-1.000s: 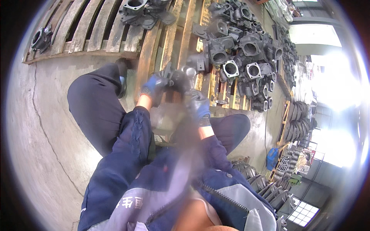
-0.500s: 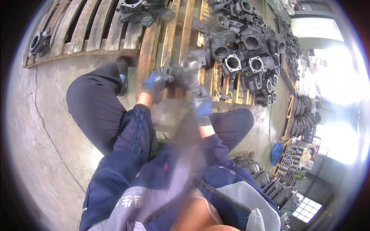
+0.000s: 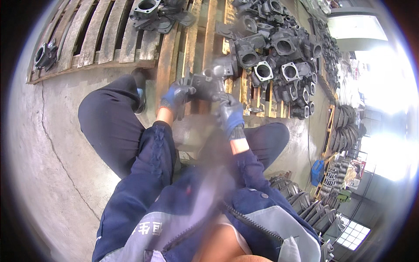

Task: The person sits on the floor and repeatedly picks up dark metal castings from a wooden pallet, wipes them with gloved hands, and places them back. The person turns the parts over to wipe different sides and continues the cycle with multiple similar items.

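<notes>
A dark grey metal casting [image 3: 204, 85] with a flange at its left end is held up between my two gloved hands, over the near end of a wooden pallet. My left hand [image 3: 175, 94], in a blue and black glove, is closed round the flanged end. At the other end, the bent fingers of my right hand [image 3: 230, 112] grip the casting's lower right side. A blurred patch softens the casting's right part, so its far outline is unclear. Just beyond it lie similar castings [image 3: 248, 57] with round bores and square flanges.
Castings are heaped on the pallet [image 3: 165, 65] at the right. Another slatted pallet [image 3: 104, 30] at the far left carries a single casting [image 3: 45, 56] and a small group [image 3: 152, 13]. A blue container [image 3: 317, 172] stands at the right, near stacked curved parts [image 3: 344, 131].
My right hand has shifted slightly and shows more sharply now against the casting's lower right side. My left hand keeps its hold, and the casting stays in nearly the same place.
</notes>
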